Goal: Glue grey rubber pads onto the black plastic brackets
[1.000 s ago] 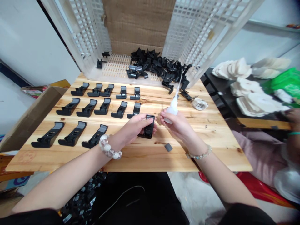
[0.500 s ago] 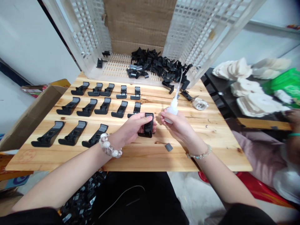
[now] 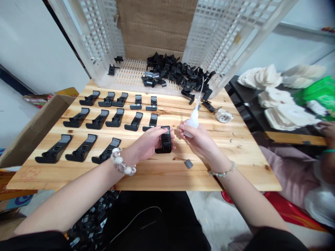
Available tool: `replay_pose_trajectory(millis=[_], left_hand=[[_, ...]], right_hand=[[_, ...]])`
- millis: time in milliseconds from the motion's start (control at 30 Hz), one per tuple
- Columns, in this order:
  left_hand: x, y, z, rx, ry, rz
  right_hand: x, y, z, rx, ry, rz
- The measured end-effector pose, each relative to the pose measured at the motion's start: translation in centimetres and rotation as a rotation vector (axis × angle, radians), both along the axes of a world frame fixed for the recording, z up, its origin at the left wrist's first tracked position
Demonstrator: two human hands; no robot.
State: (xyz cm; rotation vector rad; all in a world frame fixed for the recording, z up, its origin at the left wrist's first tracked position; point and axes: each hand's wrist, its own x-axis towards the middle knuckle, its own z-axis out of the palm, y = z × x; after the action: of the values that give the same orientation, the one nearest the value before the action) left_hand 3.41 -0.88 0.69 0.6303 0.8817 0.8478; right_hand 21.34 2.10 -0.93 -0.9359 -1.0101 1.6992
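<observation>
The left hand (image 3: 146, 143) curls its fingers around a black plastic piece (image 3: 165, 143) and holds it on the wooden board (image 3: 235, 164), near the middle. The piece is short and flat, with a small grey patch at its far end. The right hand (image 3: 201, 141) is just beside it, closed around a little white bottle (image 3: 193, 121) with a long thin tip that points up. A small grey pad (image 3: 188, 164) lies near. More black pieces (image 3: 99, 120) lie in rows to the left.
</observation>
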Motion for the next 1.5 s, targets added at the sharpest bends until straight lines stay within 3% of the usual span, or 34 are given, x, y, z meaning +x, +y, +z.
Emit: replay_pose_trajectory(millis=[267,767,1233,1500], left_hand=[[-0.2,0.2,-0.6,-0.034,-0.047,-0.002],[0.0,0.1,-1.1,0.057,-0.014,-0.033],[0.8,-0.5,-1.3,0.076,0.206,-0.141],[0.9,-0.5,-0.9,0.085,0.205,-0.124]], right_hand=[[0.0,0.1,-0.2,0.001,-0.012,-0.018],[-0.3,0.0,-0.3,0.055,-0.084,0.043],[-1.0,-1.0,-0.4,0.285,-0.543,0.069],[-0.9,-1.1,-0.1,0.312,-0.527,0.067]])
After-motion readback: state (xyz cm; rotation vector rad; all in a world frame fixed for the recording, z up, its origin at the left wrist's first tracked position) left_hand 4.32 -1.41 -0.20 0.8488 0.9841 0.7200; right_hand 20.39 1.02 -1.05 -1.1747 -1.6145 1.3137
